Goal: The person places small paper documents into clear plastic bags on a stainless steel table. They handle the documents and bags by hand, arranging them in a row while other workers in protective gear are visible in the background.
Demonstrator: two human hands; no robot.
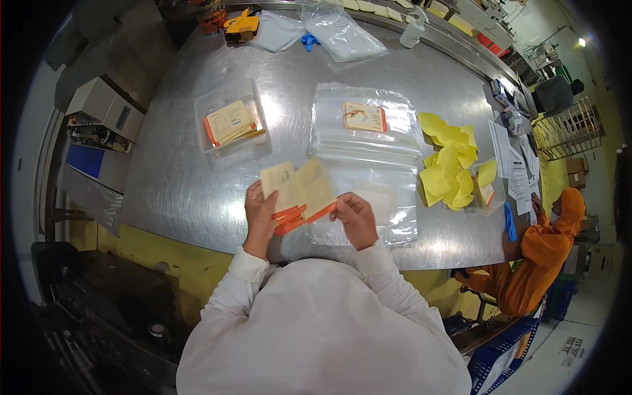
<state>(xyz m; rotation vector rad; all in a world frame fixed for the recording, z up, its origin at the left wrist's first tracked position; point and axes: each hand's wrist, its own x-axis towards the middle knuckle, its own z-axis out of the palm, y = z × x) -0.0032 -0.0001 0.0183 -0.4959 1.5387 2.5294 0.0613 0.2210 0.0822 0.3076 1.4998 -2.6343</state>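
Note:
Over the near edge of the steel table (289, 85), my left hand (261, 214) is closed around a small stack of cream cards with orange edges (280, 187). My right hand (354, 217) pinches the orange end of another cream card (317, 187), slightly blurred, which overlaps the stack. Just beyond my right hand lies a pile of clear plastic bags (365, 155), one card (364, 117) showing on its far part. More of these cards (229, 123) rest in a clear plastic tub (204, 141) beyond my left hand.
Crumpled yellow sheets (447, 174) and a clear container (490, 201) are right of the bags. Farther right are papers (520, 174), a blue glove (510, 222) and a seated person in orange (543, 257). A spray bottle (413, 31) and plastic bags (342, 33) stand at the back.

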